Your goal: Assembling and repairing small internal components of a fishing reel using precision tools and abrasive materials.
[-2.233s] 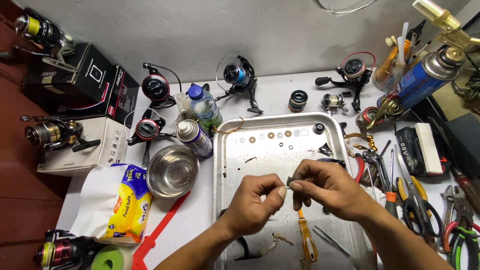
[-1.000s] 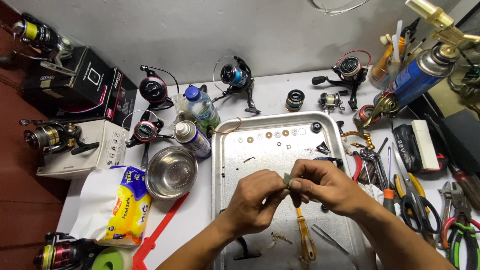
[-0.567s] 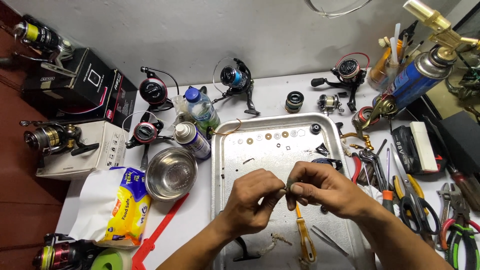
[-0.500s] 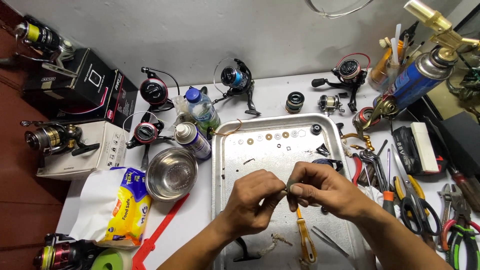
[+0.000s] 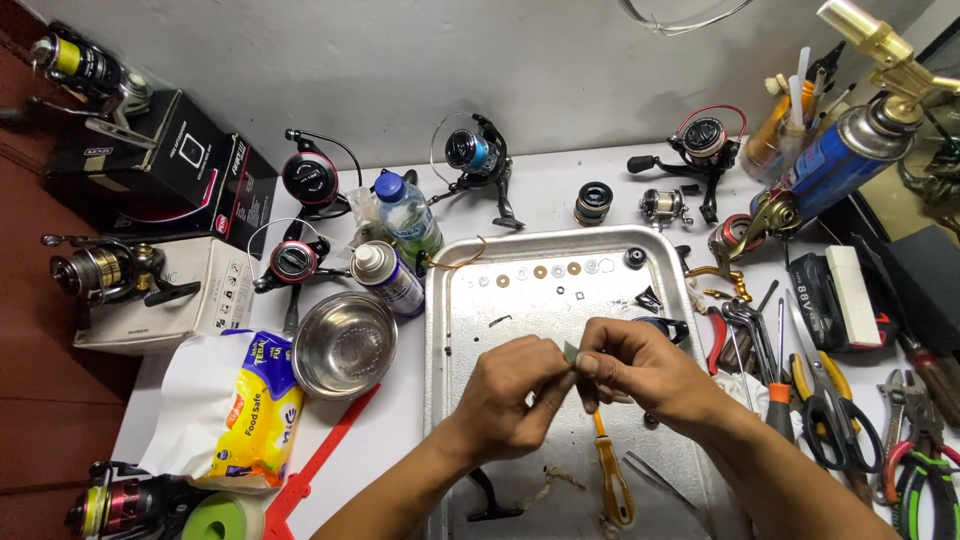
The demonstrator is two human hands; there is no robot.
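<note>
In the head view, both hands meet over the lower middle of a metal tray (image 5: 660,262) that lies in the centre of the frame on a white worktop (image 5: 545,190). The left hand (image 5: 510,400) and the right hand (image 5: 640,365) each pinch, between thumb and fingertips, a small grey part (image 5: 571,351) held just above the tray; its exact shape is too small to tell. Under the right hand a yellow-handled screwdriver (image 5: 612,485) lies on the tray, pointing up the frame. Along the tray's upper edge runs a row of small washers (image 5: 540,272), set side by side. Left of the tray stands a steel bowl (image 5: 343,345), and just above it a spray can (image 5: 388,278) and a plastic bottle with a blue cap (image 5: 407,214). At the lower left lies a yellow and white packet (image 5: 250,420). Several fishing reels sit across the top of the frame, one with a blue spool (image 5: 470,152) above the tray and one with a red line (image 5: 703,140) toward the upper right. At the upper right a blue gas canister with a brass torch head (image 5: 840,160) leans toward the corner. At the right edge lie scissors with yellow handles (image 5: 830,400) among pliers (image 5: 915,470) and other hand tools.
</note>
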